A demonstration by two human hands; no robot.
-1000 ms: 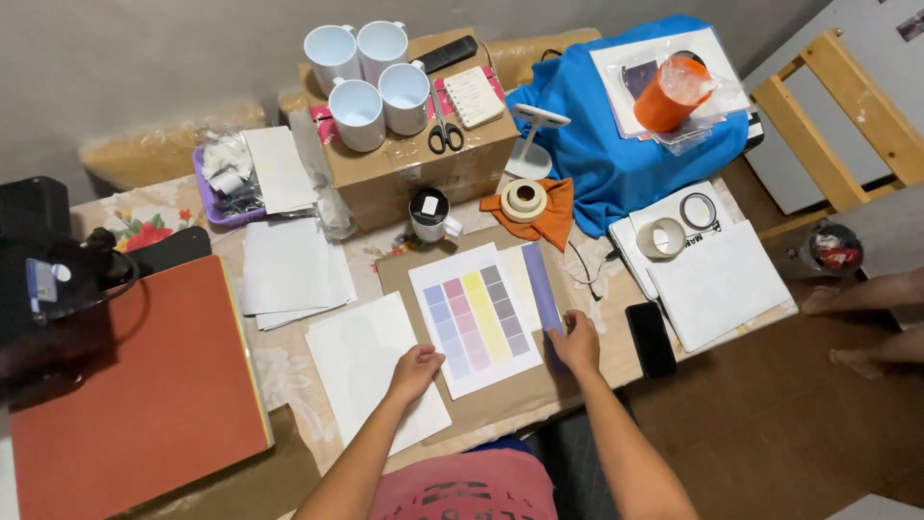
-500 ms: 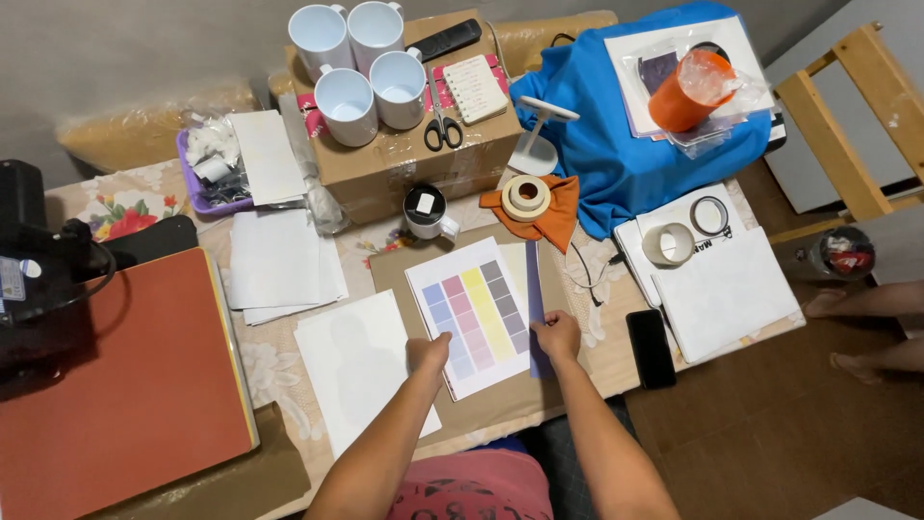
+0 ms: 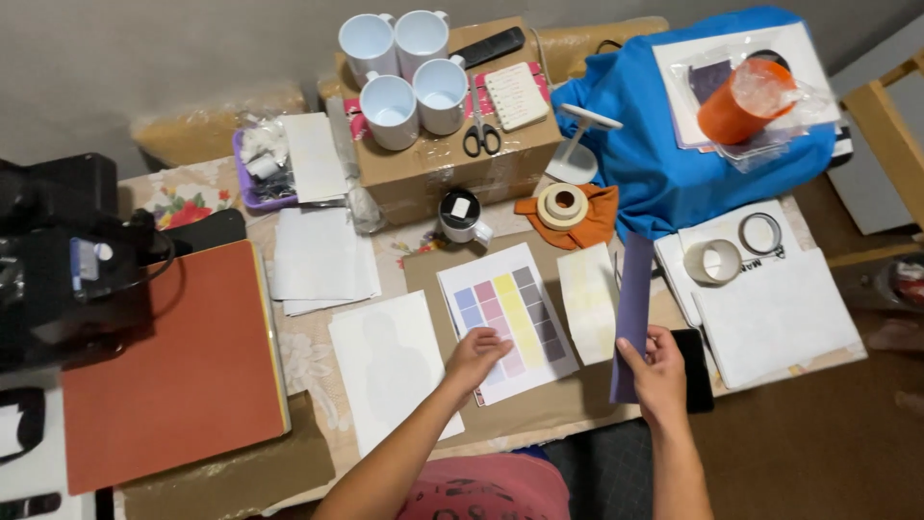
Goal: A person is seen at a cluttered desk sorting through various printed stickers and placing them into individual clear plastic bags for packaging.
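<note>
Pressing flat on the colour-swatch sheet (image 3: 507, 320), your left hand (image 3: 474, 358) lies open with fingers spread on its lower left corner, pinning it to the brown paper on the tabletop (image 3: 318, 356). Your right hand (image 3: 659, 371) grips the lower end of a purple strip (image 3: 632, 313), which stands up from it just right of a pale yellowish sheet (image 3: 588, 300), beside the black phone (image 3: 695, 371).
</note>
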